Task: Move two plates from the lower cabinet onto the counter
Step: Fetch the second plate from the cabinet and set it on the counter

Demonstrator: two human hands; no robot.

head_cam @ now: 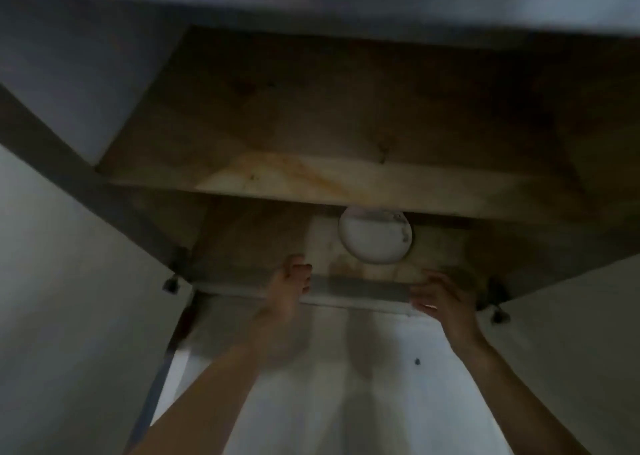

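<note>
- Plate [375, 234]: white, on bottom shelf [263, 236] of open cabinet, part hidden under upper shelf [311, 177]; could be a stack, can't tell.
- L hand [290, 283]: at cabinet's front edge, left of & nearer than plate, not touching it; fingers loosely curled, holding nothing.
- R hand [441, 297]: at front edge, right of & nearer than plate, apart from it; fingers spread, empty.
- Plate lies between the hands, further in.
- No readable writing; view blurred, dim.

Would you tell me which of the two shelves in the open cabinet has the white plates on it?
The lower shelf: the white plates sit on it, partly tucked under the bare upper shelf.
</note>
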